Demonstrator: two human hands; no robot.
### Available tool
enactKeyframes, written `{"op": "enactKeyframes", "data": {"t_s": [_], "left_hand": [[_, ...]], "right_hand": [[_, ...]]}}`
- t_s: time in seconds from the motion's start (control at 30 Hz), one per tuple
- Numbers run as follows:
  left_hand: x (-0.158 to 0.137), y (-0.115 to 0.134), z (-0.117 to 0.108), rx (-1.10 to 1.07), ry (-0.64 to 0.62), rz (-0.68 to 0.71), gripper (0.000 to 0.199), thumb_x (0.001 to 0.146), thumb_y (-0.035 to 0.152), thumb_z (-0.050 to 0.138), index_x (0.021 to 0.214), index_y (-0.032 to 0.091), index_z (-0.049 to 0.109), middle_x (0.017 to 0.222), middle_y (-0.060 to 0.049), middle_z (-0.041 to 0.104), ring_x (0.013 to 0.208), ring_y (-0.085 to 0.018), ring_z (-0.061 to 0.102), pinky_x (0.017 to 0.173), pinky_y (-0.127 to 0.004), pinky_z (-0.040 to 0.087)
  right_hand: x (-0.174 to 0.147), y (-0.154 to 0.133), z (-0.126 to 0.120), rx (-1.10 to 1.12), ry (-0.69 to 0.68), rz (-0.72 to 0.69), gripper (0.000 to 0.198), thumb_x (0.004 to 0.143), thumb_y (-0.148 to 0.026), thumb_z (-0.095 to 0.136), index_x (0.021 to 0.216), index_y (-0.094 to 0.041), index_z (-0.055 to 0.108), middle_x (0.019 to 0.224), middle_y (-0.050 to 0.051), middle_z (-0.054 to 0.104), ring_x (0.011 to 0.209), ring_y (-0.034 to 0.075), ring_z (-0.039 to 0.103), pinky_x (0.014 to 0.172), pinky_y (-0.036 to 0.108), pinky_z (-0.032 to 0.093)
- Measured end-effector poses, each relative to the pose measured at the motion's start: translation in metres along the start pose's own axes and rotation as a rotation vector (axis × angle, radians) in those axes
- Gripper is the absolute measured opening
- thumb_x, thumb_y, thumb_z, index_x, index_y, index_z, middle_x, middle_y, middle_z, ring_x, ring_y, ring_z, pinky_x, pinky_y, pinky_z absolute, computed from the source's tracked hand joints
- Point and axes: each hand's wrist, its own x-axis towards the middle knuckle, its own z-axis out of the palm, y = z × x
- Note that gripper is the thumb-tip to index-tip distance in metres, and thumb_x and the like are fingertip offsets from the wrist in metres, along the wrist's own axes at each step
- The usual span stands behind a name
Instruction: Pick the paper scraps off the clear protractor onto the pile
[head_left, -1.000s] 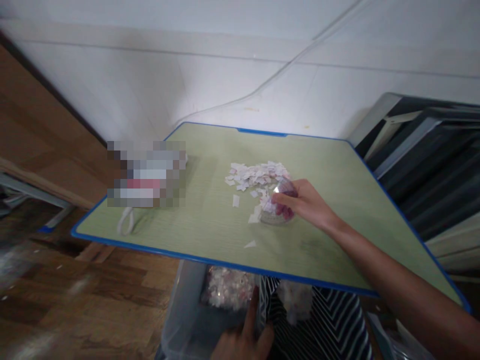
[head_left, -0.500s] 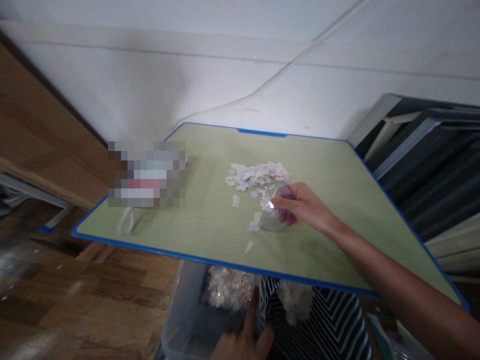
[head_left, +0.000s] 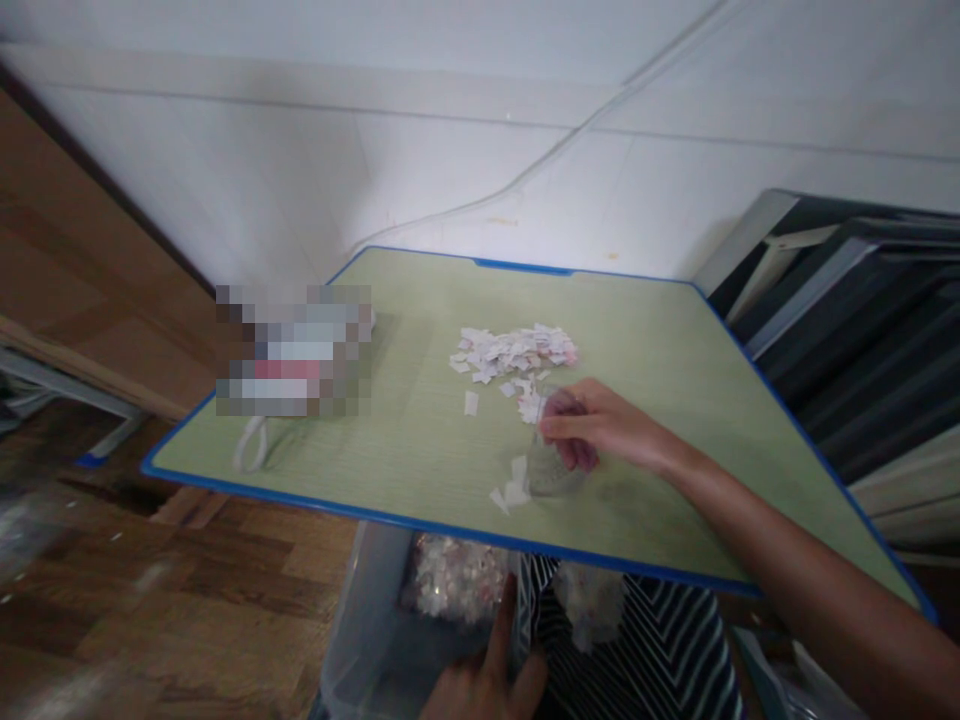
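My right hand (head_left: pixel 589 425) is closed on a thin clear plastic piece (head_left: pixel 555 470), low over the green tabletop (head_left: pixel 397 420). The piece is see-through, and its exact kind is hard to make out. Just left of its edge lie a few loose white paper scraps (head_left: pixel 515 490). Beyond my hand is a heap of small white paper bits (head_left: pixel 517 350), some pinkish. Below the table's front edge, my left hand (head_left: pixel 484 685) grips the right rim of a clear plastic bin (head_left: pixel 345 640), its index finger stretched along it. Inside the bin is a pile of shiny pale bits (head_left: pixel 457 575).
A blurred-out object with a white loop (head_left: pixel 251 445) stands at the table's left. Striped cloth (head_left: pixel 660 640) with a pale clump (head_left: pixel 592 600) on it lies beneath the front edge. Dark folded panels (head_left: pixel 862 290) lean at right; a cardboard box (head_left: pixel 82 240) stands left.
My right hand has moved slightly toward the table's front edge with the clear plastic piece. The few loose scraps beside it have shifted the same way and bunched together. My left hand stays put.
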Motion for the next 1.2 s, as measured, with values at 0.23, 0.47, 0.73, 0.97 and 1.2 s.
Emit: {"op": "enactKeyframes", "data": {"t_s": [0.23, 0.47, 0.73, 0.97, 1.2], "left_hand": [[0.000, 0.000, 0.005, 0.015, 0.053, 0.015, 0.040, 0.087, 0.007, 0.050, 0.121, 0.027, 0.051, 0.138, -0.022, 0.025, 0.064, -0.025, 0.066, 0.051, -0.034, 0.054], [0.001, 0.000, 0.004, 0.004, 0.041, -0.004, 0.041, 0.086, 0.007, 0.052, 0.121, 0.027, 0.051, 0.137, -0.023, 0.025, 0.063, -0.026, 0.066, 0.051, -0.034, 0.054], [0.000, 0.000, 0.002, 0.009, 0.022, 0.017, 0.041, 0.085, 0.006, 0.050, 0.122, 0.024, 0.049, 0.137, -0.025, 0.024, 0.066, -0.026, 0.066, 0.051, -0.034, 0.054], [-0.001, 0.002, -0.002, -0.006, 0.008, -0.011, 0.042, 0.085, 0.004, 0.048, 0.119, 0.028, 0.051, 0.140, -0.020, 0.024, 0.066, -0.025, 0.066, 0.052, -0.034, 0.054], [0.000, 0.000, 0.001, -0.015, 0.026, 0.001, 0.040, 0.086, 0.007, 0.049, 0.121, 0.027, 0.050, 0.139, -0.022, 0.023, 0.067, -0.026, 0.066, 0.053, -0.036, 0.054]], "right_hand": [[-0.010, -0.004, -0.019, 0.063, 0.002, -0.095, 0.020, 0.070, -0.027, 0.058, 0.055, -0.014, 0.054, 0.040, -0.003, 0.054, 0.031, 0.004, 0.045, 0.032, 0.015, 0.035], [-0.009, 0.000, 0.000, 0.030, -0.161, -0.097, 0.020, 0.075, -0.031, 0.058, 0.064, -0.014, 0.055, 0.048, -0.003, 0.057, 0.039, 0.005, 0.051, 0.038, 0.015, 0.041], [-0.017, -0.007, -0.023, -0.080, -0.069, -0.096, 0.022, 0.070, -0.027, 0.061, 0.053, -0.015, 0.053, 0.041, -0.003, 0.053, 0.035, 0.006, 0.048, 0.034, 0.016, 0.038], [-0.011, -0.004, -0.021, 0.029, 0.064, -0.081, 0.019, 0.069, -0.028, 0.062, 0.057, -0.015, 0.055, 0.042, -0.002, 0.054, 0.035, 0.006, 0.049, 0.034, 0.016, 0.037], [-0.007, -0.002, -0.010, 0.036, -0.039, -0.056, 0.019, 0.071, -0.027, 0.060, 0.058, -0.014, 0.055, 0.043, -0.004, 0.054, 0.036, 0.004, 0.049, 0.034, 0.014, 0.037]]}}
